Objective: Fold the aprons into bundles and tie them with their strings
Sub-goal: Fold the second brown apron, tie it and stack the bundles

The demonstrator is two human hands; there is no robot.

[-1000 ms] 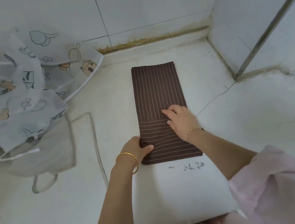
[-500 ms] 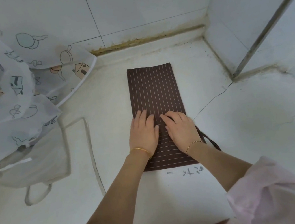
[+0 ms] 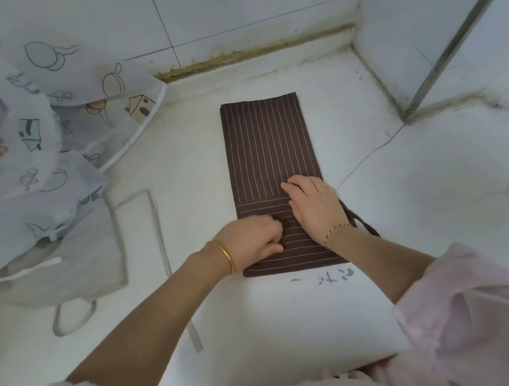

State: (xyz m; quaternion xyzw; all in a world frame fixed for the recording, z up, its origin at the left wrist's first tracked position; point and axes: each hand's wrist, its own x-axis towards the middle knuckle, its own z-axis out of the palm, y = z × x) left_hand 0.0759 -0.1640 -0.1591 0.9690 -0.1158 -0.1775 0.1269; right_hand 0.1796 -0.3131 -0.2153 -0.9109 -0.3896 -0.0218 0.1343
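Apron (image 3: 268, 151): brown pinstriped cloth, folded oblong; right hand (image 3: 312, 209) fingers flat on it; left hand (image 3: 252, 242) fingers curled, grip unclear.

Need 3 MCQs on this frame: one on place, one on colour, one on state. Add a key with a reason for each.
1. Where does the apron's dark string show?
A. across the far end
B. beside the right hand, off the apron's right edge
C. nowhere, it is fully tucked in

2. The folded apron is
A. plain white
B. blue checked
C. brown with thin pale stripes

3. That apron is
A. folded flat into a long strip, untied
B. rolled up and tied
C. spread fully open

Key:
1 B, the string pokes out by the right wrist.
2 C, the cloth is brown with pale lines.
3 A, it lies as a flat rectangle on the counter, with no knot.
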